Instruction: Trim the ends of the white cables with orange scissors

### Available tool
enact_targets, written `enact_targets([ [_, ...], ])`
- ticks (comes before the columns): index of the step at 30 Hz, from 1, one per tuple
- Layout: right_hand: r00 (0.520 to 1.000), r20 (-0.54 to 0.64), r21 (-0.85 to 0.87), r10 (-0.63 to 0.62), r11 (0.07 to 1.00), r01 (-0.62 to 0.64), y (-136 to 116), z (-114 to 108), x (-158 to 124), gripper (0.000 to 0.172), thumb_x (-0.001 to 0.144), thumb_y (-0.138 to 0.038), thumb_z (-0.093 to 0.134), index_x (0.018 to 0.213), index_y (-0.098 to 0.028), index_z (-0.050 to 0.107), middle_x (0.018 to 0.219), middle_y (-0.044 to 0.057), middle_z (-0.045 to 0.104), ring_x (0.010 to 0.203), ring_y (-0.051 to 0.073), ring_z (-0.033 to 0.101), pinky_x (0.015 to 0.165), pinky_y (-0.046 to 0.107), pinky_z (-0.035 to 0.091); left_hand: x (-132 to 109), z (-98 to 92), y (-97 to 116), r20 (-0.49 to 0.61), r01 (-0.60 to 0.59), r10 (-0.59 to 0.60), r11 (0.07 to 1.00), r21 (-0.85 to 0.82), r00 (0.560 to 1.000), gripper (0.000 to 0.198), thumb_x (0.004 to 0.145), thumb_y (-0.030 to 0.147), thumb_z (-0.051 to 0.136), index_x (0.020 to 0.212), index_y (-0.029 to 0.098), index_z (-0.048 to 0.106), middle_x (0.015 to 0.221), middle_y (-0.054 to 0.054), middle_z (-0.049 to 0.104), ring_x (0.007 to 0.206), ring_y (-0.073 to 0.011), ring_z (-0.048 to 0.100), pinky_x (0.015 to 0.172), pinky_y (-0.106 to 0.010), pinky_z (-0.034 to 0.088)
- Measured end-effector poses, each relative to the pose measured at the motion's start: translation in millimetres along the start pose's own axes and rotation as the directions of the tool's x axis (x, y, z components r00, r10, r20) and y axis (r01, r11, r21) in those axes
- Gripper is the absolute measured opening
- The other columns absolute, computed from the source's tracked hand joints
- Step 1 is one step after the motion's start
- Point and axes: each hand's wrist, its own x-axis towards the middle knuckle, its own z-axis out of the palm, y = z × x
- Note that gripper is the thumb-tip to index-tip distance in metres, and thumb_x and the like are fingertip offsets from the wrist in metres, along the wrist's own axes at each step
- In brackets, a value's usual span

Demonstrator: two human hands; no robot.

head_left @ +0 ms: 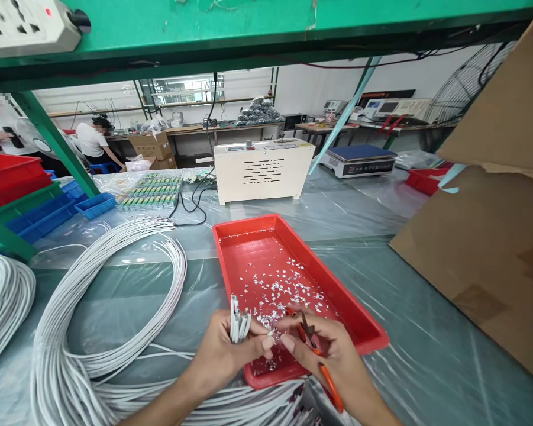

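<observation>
My left hand (pixel 231 346) is closed around a bundle of white cables (pixel 239 322), their cut ends pointing up. Its thumb and forefinger pinch one cable end over the near part of a red tray (pixel 257 383). Close beside it, my right hand (pixel 323 343) holds orange-handled cutters (pixel 330 387) in its palm, the dark jaws sticking up between the fingers. The right thumb and forefinger are near the same cable end; whether they touch it I cannot tell. Small silvery-white scraps (pixel 288 287) lie scattered across the tray's floor.
A large coil of white cable (pixel 62 331) lies left, with another coil (pixel 9 302) at the edge. Behind the tray stands a cream metal box (pixel 261 174); a scale (pixel 359 161) sits farther right. Cardboard (pixel 479 278) borders the right side. A green shelf beam (pixel 266 23) crosses overhead. Two people are in the background.
</observation>
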Motion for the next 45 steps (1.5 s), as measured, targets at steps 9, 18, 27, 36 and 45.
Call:
enact_targets([
  [9,0.995,0.078,0.252,0.054,0.965,-0.072,1,1,1,0.011,0.065,-0.029,0.069,0.071,-0.020,0.071,0.058,0.000,0.064,0.055,0.014,0.056,0.054,0.022,0.045,0,2.8,4,0.080,0.023,-0.025,1.000,0.015,0.997,0.022,0.073,0.029,0.063,0.070,0.008,0.069,0.055,-0.003,0.060,0.050,-0.0076,0.048,0.050,-0.018,0.035],
  [18,0.996,0.063,0.334,0.064,0.939,-0.081,4,5,2,0.007,0.063,-0.019,0.070,0.060,-0.016,0.065,0.048,-0.003,0.056,0.044,0.008,0.043,0.044,0.017,0.035,1,7.4,4,0.082,0.039,-0.045,0.997,0.063,0.996,0.025,0.071,0.034,0.063,0.072,0.010,0.070,0.052,0.000,0.060,0.036,-0.0022,0.033,0.039,-0.015,0.028],
  [27,0.989,0.022,0.440,0.148,0.886,-0.142,5,10,0,0.013,0.060,-0.019,0.071,0.060,-0.016,0.059,0.049,-0.005,0.052,0.046,0.007,0.040,0.044,0.017,0.032,1,12.6,1,-0.033,0.016,-0.016,1.000,0.005,0.999,0.020,0.067,0.029,0.068,0.068,0.009,0.067,0.058,-0.003,0.063,0.054,-0.0100,0.052,0.055,-0.019,0.040],
  [36,0.993,0.035,0.344,0.112,0.932,-0.118,3,7,2,0.009,0.064,-0.022,0.068,0.063,-0.017,0.062,0.048,-0.006,0.048,0.047,0.009,0.044,0.047,0.018,0.035,2,4.6,5,0.111,0.034,-0.044,0.995,0.090,0.993,0.027,0.077,0.034,0.057,0.073,0.009,0.065,0.052,0.001,0.054,0.038,-0.0033,0.033,0.038,-0.016,0.025],
  [45,0.993,0.107,-0.153,-0.053,0.986,0.069,-1,-23,0,0.015,0.065,-0.019,0.062,0.079,-0.021,0.067,0.063,-0.002,0.059,0.061,0.015,0.052,0.084,0.038,0.034,-9,16.0,14,-0.038,-0.079,0.099,0.929,0.360,0.994,0.011,0.072,0.018,0.058,0.069,0.011,0.066,0.066,-0.005,0.065,0.060,-0.0137,0.055,0.054,-0.020,0.041],
])
